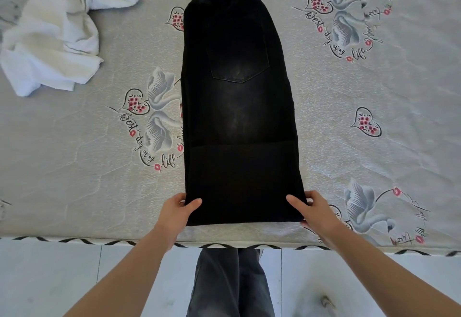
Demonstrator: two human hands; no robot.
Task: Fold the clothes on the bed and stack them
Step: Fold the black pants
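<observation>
On the bed (349, 122), left hand (174, 213) and right hand (315, 213) each grip the black jeans' (237, 117) near corners.

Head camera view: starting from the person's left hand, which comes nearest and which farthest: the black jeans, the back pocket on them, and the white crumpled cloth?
From the left hand:
1. Black jeans: nearest, its near left corner gripped by that hand.
2. Back pocket: farther up the jeans, toward the middle of the bed.
3. White crumpled cloth: farthest, at the bed's far left.
</observation>
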